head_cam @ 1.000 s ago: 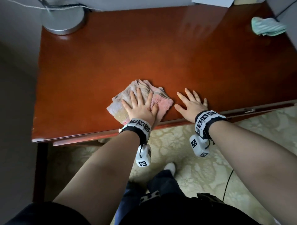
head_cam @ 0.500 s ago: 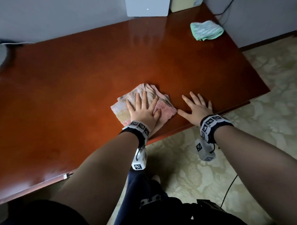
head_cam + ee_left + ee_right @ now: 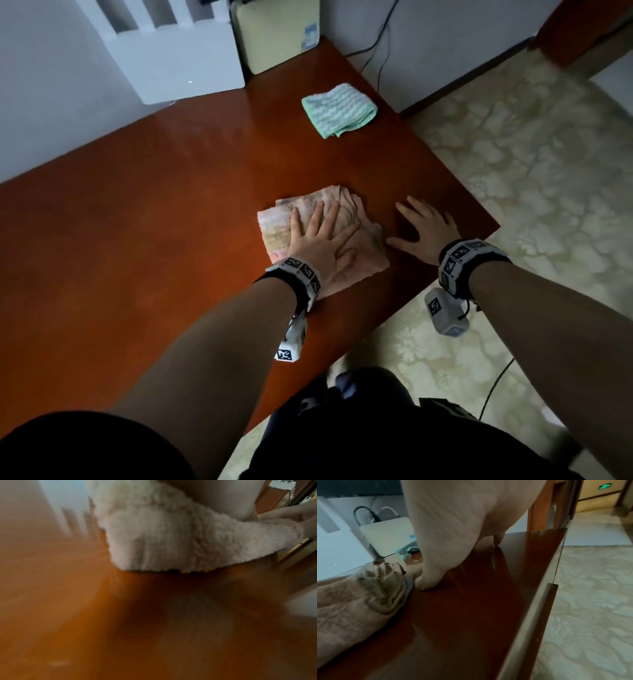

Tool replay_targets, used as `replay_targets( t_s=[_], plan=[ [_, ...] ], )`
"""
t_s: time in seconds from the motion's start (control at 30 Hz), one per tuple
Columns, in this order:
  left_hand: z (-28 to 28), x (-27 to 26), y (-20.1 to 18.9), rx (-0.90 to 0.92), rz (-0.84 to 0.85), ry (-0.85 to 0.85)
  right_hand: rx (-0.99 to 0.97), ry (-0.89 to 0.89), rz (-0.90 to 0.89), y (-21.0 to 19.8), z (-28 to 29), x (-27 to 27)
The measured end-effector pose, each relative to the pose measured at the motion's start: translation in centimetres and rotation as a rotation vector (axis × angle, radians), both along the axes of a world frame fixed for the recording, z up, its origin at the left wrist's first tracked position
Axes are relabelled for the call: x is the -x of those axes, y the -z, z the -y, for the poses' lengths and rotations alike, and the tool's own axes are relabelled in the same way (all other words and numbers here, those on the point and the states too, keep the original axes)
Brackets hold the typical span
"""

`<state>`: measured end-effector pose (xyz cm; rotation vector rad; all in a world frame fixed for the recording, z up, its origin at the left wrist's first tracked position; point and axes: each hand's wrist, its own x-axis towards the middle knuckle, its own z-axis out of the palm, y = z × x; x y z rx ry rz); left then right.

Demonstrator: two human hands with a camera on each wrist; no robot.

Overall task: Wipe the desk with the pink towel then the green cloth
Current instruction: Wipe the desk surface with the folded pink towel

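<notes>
The pink towel (image 3: 274, 226) lies bunched on the red-brown desk (image 3: 137, 222) near its right front corner. My left hand (image 3: 318, 236) presses flat on it with fingers spread straight. In the left wrist view the towel (image 3: 171, 536) fills the top, blurred. My right hand (image 3: 421, 226) rests flat on bare wood just right of the towel, fingers straight, thumb close to the towel's edge. The right wrist view shows the thumb on the desk (image 3: 471, 615) beside the towel (image 3: 359, 601). The folded green cloth (image 3: 339, 111) lies at the far right of the desk, untouched.
A white box (image 3: 178, 51) and a pale cream device (image 3: 277, 34) stand against the wall at the desk's back. Cables (image 3: 380, 41) run down the wall. The desk's right edge (image 3: 455, 178) drops to patterned carpet (image 3: 531, 171).
Both hands and the pink towel have slid to the right along the desk's front. The green cloth now appears much nearer, and the view has swung right.
</notes>
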<state>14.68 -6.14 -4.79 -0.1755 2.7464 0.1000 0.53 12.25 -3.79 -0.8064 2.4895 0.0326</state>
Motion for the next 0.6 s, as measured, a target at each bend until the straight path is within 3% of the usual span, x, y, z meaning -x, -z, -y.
replay_targets(
  t_s=[0.23,0.4,0.5,0.6],
  plan=[
    [-3.1,9.9,0.3,0.024,-0.005,0.0,0.084,-0.063,-0.043,0.8,-1.8,9.3],
    [-6.8,16.1,0.1,0.026,-0.006,-0.197,0.272,-0.066,-0.06,0.5,-2.4,16.2],
    [-7.7,16.9,-0.4,-0.033,-0.003,-0.265,0.296,-0.178,-0.02,-0.1,-1.8,18.6],
    [-6.5,15.4,-1.1,-0.24,-0.122,-0.389,0.388,-0.323,0.064,-1.1,0.2,19.0]
  ],
)
